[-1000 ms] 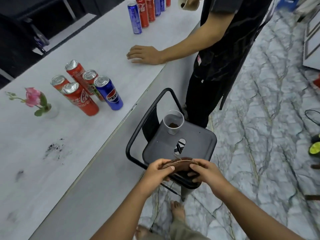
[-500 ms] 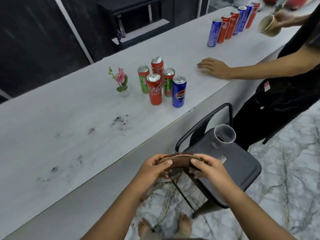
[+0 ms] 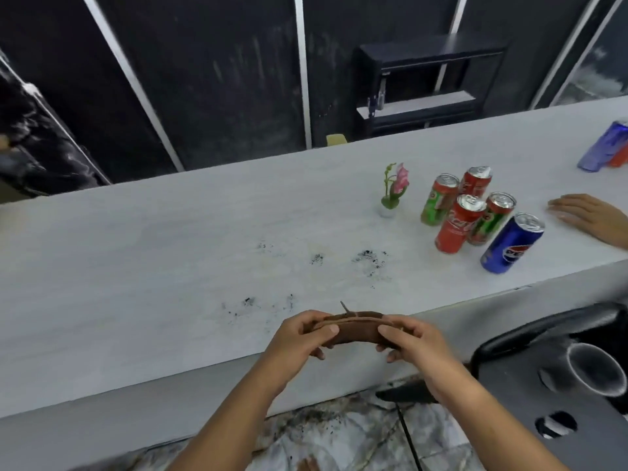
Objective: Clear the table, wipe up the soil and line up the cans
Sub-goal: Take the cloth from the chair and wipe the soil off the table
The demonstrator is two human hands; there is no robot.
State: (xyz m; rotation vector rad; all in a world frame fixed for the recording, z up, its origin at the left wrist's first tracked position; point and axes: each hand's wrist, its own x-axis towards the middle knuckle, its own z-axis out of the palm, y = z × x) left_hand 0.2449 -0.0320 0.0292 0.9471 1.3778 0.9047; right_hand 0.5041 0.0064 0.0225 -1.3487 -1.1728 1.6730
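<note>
Change: we have turned from the chair to face the table [image 3: 136,266] | hands: left hand [image 3: 299,338] and right hand [image 3: 407,341] both closed on the folded brown cloth [image 3: 353,329] at the near edge | soil [image 3: 368,260] unwiped ahead | cans [image 3: 475,215] clustered right, unaligned.

A folded brown cloth [image 3: 350,329] hung over the tabletop [image 3: 136,253] edge, dark soil specks [image 3: 368,260] lay scattered mid-surface, and five cans [image 3: 475,215] stood clustered right.

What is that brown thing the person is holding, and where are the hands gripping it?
A folded brown cloth, held at its two ends: left hand on the left end, right hand on the right, thumbs on top, above the table's near edge.
</note>
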